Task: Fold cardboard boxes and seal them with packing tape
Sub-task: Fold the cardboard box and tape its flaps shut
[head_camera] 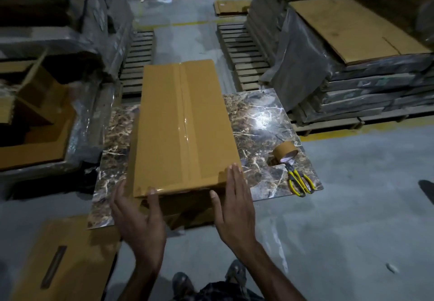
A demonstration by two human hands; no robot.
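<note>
Lying on the marble-patterned slab (263, 113), the cardboard box (159, 124) points its long axis straight away from the person, with a glossy tape strip (185, 122) running down the middle of its top face. Its near short end sits between the 2 hands. The left hand (138, 216) straddles the near left corner, fingers spread and fairly straight, thumb tip on the top edge; it clasps nothing. The right hand (234, 207) lies flat against the near right corner, fingers straight and together. Both hands are equally near, 1 per corner, so the box can probably be squeezed between the palms and lifted or turned by this end. The far end overhangs the slab and would swing wide. The tape roll (285, 154) and scissors (299, 181) lie to the right, closest to the right hand.
</note>
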